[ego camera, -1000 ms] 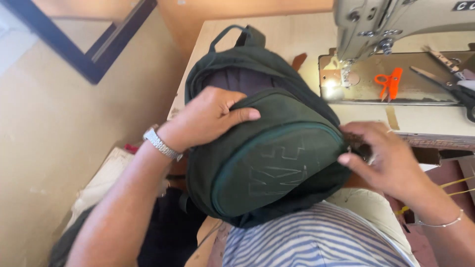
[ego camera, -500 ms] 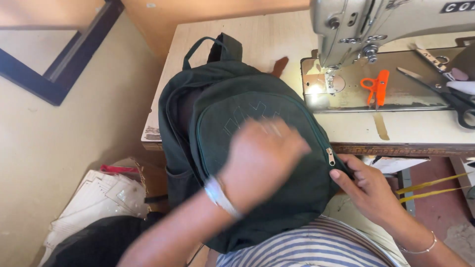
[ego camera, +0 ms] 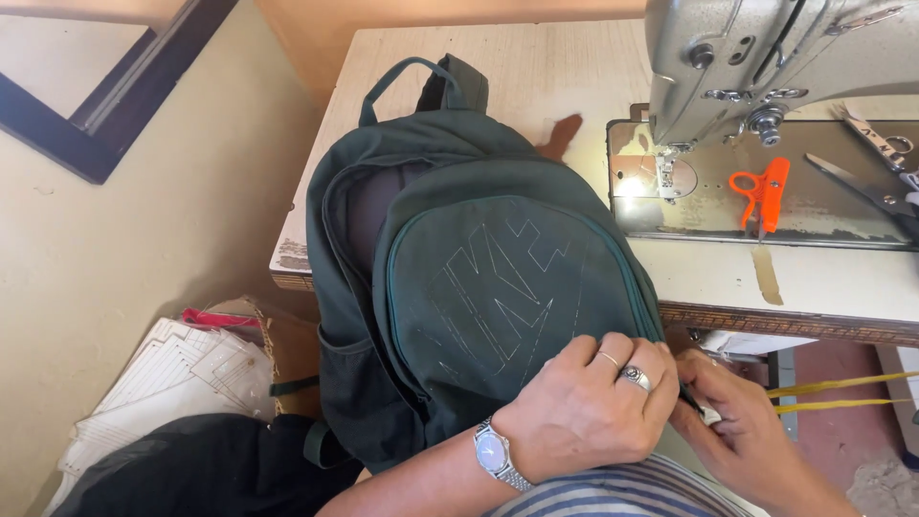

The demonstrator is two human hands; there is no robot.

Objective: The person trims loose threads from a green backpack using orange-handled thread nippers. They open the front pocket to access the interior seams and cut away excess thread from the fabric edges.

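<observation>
Dark green backpack (ego camera: 479, 287) propped on the lap against the table (ego camera: 536, 67) edge. Left hand (ego camera: 584, 412) presses the front pocket; right hand (ego camera: 732, 431) pinches at the zipper's lower end, grip partly hidden. Best: keep fabric taut, pull along the track.

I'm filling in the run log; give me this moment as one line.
left hand: pressing dark green fabric backpack | right hand: pinching backpack's side edge | backpack: leaning on sewing table | grey sewing machine: untouched
</observation>
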